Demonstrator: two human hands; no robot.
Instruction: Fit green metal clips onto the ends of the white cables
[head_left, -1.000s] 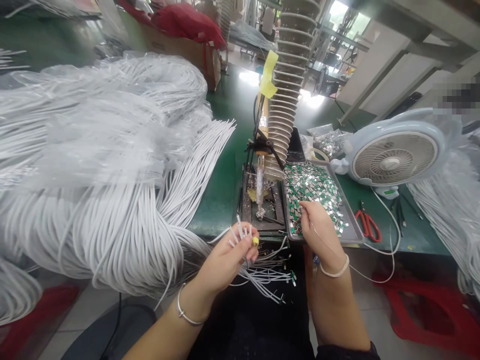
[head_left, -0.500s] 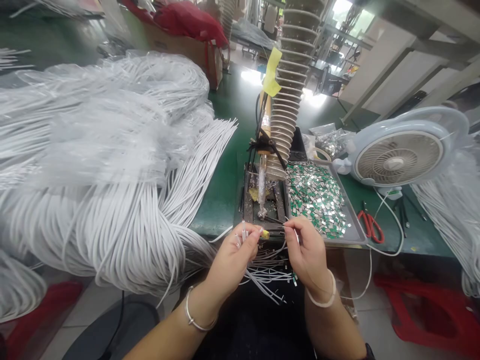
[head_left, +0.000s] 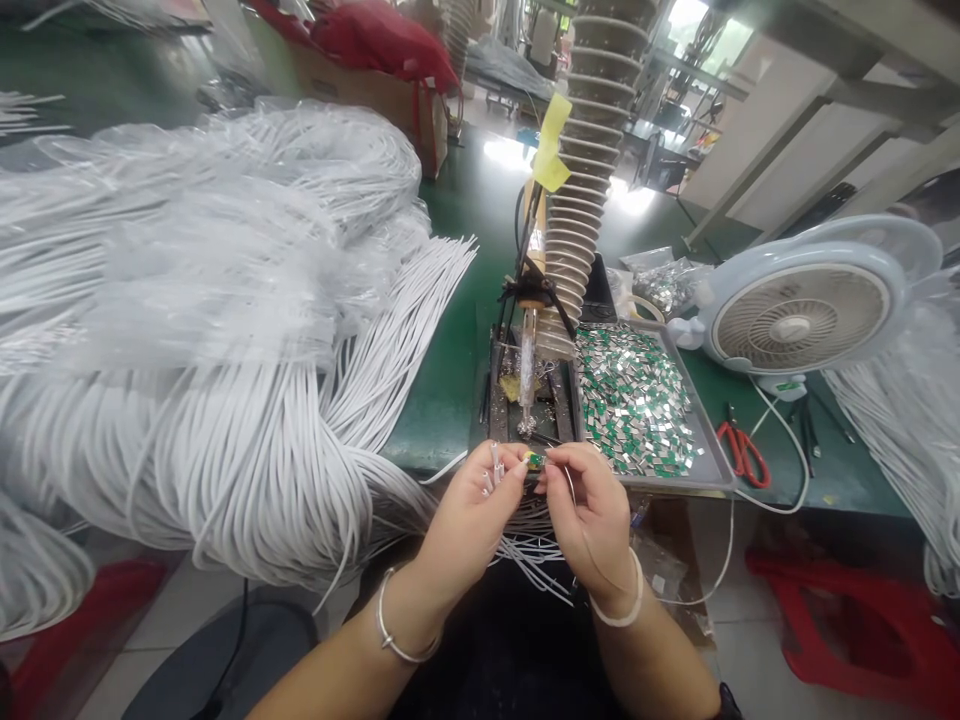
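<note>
My left hand (head_left: pixel 472 515) is closed round a small bundle of white cable ends (head_left: pixel 495 462) that stick up between its fingers. My right hand (head_left: pixel 589 510) pinches a tiny green circuit board (head_left: pixel 534 459) and a thin solder wire (head_left: pixel 577 500), and holds them against my left fingertips. Both hands meet at the bench's front edge, just below the soldering iron (head_left: pixel 527 370) clamped upright over its dirty stand (head_left: pixel 525 415). More cut white cables (head_left: pixel 536 545) lie on my lap.
A metal tray (head_left: pixel 697 440) of several small green boards sits right of the iron. Red-handled scissors (head_left: pixel 739 450) and a white desk fan (head_left: pixel 802 310) stand further right. A huge heap of white cables (head_left: pixel 225 330) fills the left. A ribbed fume hose (head_left: pixel 592 150) rises behind the iron.
My right hand left the tray of boards and moved left to meet my left hand, carrying a small green board. My left hand rose slightly toward the iron stand.
</note>
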